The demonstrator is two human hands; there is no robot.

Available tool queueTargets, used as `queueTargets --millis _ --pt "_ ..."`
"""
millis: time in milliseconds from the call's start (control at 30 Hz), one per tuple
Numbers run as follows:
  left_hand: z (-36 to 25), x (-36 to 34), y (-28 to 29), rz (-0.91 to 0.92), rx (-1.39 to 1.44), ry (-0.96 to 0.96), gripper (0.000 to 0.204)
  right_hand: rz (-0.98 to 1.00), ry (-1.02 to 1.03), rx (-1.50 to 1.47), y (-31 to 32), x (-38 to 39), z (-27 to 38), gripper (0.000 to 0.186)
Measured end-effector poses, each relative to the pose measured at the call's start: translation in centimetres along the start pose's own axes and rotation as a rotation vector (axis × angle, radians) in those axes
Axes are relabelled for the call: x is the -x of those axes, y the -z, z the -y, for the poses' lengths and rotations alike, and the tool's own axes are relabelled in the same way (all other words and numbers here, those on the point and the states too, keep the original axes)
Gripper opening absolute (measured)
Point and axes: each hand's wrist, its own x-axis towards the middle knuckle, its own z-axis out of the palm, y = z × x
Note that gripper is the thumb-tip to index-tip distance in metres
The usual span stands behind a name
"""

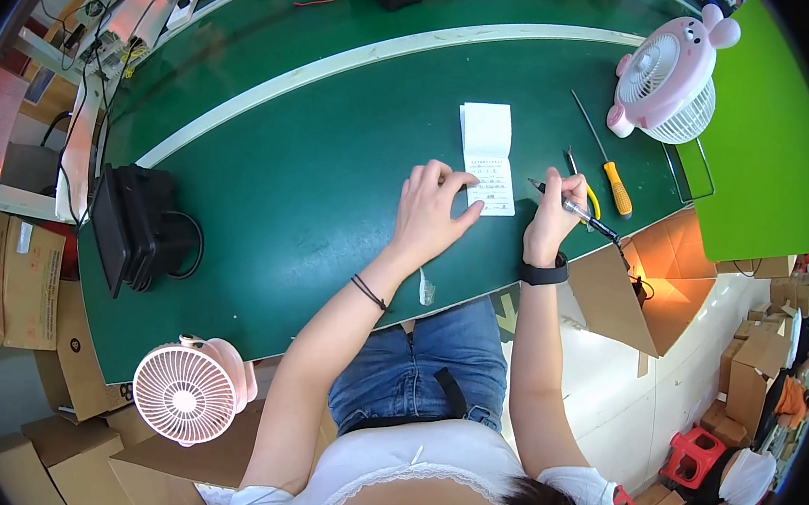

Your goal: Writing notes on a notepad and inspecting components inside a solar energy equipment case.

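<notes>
A small white notepad lies unfolded on the green work table, its lower page filled with printed lines and handwriting. My left hand rests at the pad's left edge, fingers apart, thumb and index fingertips on the lower page. Just right of the pad, my right hand is closed around a dark pen. The pen's tip points left toward the pad and looks apart from the paper. Beside that hand lie yellow-handled pliers, partly hidden by it, and a screwdriver with a yellow handle.
A pink animal-shaped fan stands at the far right. Black devices sit at the left, near a pale pink round fan. A clear plastic bag lies by the near edge. An open carton is at the right.
</notes>
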Motion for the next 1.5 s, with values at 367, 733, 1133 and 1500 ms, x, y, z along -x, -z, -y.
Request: queueTargets --millis 367,733,1133,1500 --pt "-0.1 -0.1 -0.3 0.038 -0.047 -0.005 0.022 -0.025 -0.048 -0.046 0.0 -0.2 0.0 0.032" --pt "-0.1 -0.4 0.2 0.010 0.110 0.067 0.008 -0.039 -0.036 -0.037 -0.1 -0.2 0.0 0.034" --pt "0.5 -0.3 -0.6 -0.076 0.219 0.071 0.042 -0.037 0.013 -0.049 -0.1 -0.2 0.3 0.034" --pt "0.4 0.3 -0.7 0.087 -0.107 -0.071 0.066 0.048 0.033 -0.126 -0.6 0.4 1.4 0.036"
